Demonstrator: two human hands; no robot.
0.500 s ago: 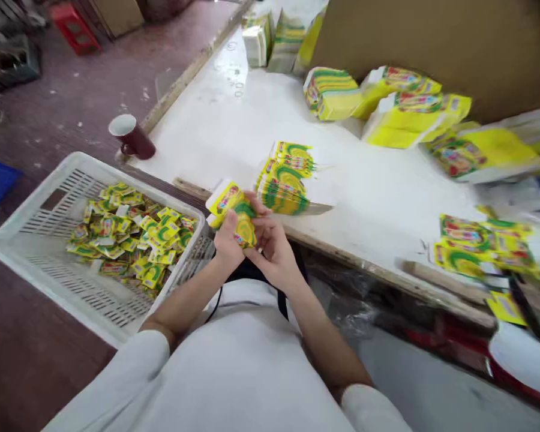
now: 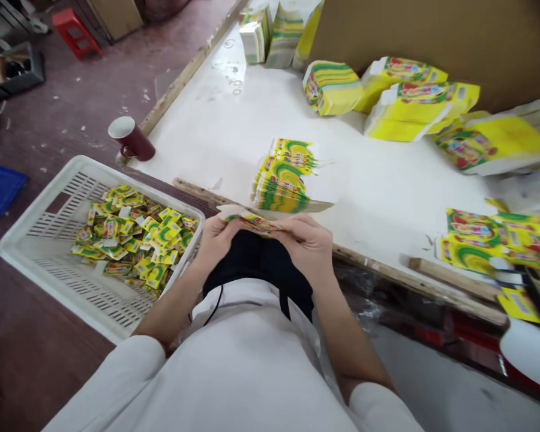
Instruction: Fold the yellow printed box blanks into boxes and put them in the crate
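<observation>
Between my two hands, just off the table's front edge, is a yellow and green printed carton [image 2: 257, 223], seen nearly edge-on. My left hand [image 2: 218, 237] is closed on its left end, and my right hand [image 2: 306, 240] pinches its right end with the thumb on the near side. Right behind them on the white table [image 2: 198, 138] lies a fanned stack of flat printed cartons [image 2: 282, 180]. To the left stands a white plastic basket [image 2: 40, 225] holding many small folded cartons [image 2: 130, 234].
A maroon mug [image 2: 137, 141] sits at the table's left corner. Bundles of yellow cartons [image 2: 418, 108] line the back beside a brown board [image 2: 409, 36]. More flat cartons [image 2: 474, 234] lie at the right, near a wooden strip [image 2: 450, 279]. A red stool [image 2: 76, 33] stands on the floor.
My hands have moved apart and my right hand has shifted right. The carton has turned from showing its printed face to lying nearly edge-on, stretched between both hands.
</observation>
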